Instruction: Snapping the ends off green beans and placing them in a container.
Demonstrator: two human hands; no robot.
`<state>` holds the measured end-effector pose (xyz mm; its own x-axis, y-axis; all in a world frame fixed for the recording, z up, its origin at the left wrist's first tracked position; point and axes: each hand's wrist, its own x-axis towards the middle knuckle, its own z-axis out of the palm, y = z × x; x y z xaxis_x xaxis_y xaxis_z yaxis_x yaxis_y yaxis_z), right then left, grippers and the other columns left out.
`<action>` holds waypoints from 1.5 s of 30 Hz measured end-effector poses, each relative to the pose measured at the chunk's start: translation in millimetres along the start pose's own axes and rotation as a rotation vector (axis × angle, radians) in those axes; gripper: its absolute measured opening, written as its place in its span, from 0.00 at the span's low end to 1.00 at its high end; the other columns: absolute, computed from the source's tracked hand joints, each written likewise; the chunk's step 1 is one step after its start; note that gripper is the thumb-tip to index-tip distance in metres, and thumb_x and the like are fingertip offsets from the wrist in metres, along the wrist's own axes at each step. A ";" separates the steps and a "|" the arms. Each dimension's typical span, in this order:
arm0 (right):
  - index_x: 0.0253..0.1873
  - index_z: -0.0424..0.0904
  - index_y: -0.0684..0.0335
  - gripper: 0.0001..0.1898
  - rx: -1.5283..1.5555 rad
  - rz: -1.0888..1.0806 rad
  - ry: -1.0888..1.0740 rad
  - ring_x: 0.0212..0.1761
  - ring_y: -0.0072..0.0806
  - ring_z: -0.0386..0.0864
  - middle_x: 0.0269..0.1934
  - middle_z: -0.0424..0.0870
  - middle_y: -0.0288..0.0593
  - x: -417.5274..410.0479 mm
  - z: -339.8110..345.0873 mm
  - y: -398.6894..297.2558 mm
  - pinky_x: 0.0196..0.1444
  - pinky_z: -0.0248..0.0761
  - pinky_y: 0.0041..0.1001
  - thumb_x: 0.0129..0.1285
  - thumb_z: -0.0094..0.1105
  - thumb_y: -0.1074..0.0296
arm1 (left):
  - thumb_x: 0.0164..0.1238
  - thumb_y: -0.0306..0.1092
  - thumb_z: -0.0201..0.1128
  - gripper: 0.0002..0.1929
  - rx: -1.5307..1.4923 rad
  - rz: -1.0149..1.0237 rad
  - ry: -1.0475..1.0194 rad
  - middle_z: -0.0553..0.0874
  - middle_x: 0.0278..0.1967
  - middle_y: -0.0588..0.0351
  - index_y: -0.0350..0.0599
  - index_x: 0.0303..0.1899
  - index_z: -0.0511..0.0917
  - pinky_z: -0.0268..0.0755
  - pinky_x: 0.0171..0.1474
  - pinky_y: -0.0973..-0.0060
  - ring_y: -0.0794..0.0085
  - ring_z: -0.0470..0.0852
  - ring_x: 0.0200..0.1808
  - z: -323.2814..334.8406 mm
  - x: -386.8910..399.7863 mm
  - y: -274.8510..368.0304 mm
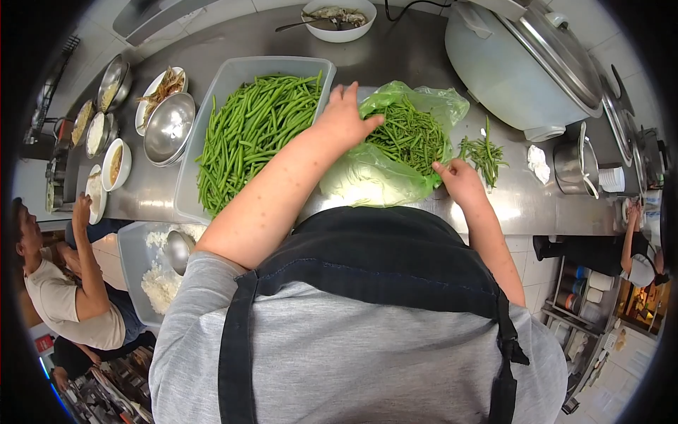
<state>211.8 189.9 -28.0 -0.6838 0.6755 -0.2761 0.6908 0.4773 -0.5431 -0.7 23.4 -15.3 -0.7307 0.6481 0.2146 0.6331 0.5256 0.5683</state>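
My left hand [347, 119] is spread between a plastic tub [183, 183] and a green plastic bag [371, 172]. Its thumb reaches over the bag's left side, and nothing shows in its fingers. Long green beans [259, 122] are heaped in the tub. Inside the bag lie thinner, shorter bean pieces [408, 135], some with brown ends. At the bag's lower right, my right hand [463, 183] pinches the plastic between thumb and fingers. Just beyond that hand, a small pile of bean trimmings [484, 153] rests on the steel counter [392, 58].
A large rice cooker [514, 69] stands at the back right, near a steel pot [574, 164]. Steel bowls [169, 130] and dishes of food occupy the left. Below is a tub of rice [140, 307]. A person [79, 297] sits left; another [604, 254] stands far right.
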 end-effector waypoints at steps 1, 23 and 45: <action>0.34 0.77 0.66 0.20 0.016 -0.053 -0.046 0.27 0.37 0.76 0.23 0.78 0.48 4.5 5.6 6.2 0.35 0.69 0.34 0.67 0.57 0.51 | 0.65 0.44 0.61 0.24 0.069 -0.189 -0.206 0.71 0.64 0.42 0.43 0.60 0.74 0.69 0.60 0.59 0.48 0.75 0.60 3.3 0.5 1.5; 0.41 0.77 0.66 0.13 0.800 -0.434 0.330 0.37 0.17 0.69 0.34 0.77 0.32 14.9 -41.3 -72.3 0.45 0.64 0.19 0.73 0.50 0.61 | 0.71 0.39 0.54 0.16 -0.336 -0.257 -0.310 0.85 0.28 0.52 0.39 0.51 0.79 0.73 0.40 0.71 0.68 0.82 0.31 -3.1 14.5 -11.2; 0.37 0.78 0.69 0.13 0.465 -0.346 0.534 0.39 0.25 0.76 0.36 0.80 0.42 45.5 -36.4 -17.4 0.43 0.68 0.23 0.65 0.59 0.62 | 0.62 0.32 0.59 0.34 -0.006 -0.003 -0.108 0.70 0.59 0.35 0.45 0.70 0.56 0.67 0.62 0.62 0.46 0.74 0.58 -14.5 -8.9 -1.0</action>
<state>177.2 232.8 -2.3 -0.5553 0.7660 0.3237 0.2092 0.5054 -0.8372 1.5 9.1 -6.2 -0.7004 0.7025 0.1261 0.6292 0.5245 0.5735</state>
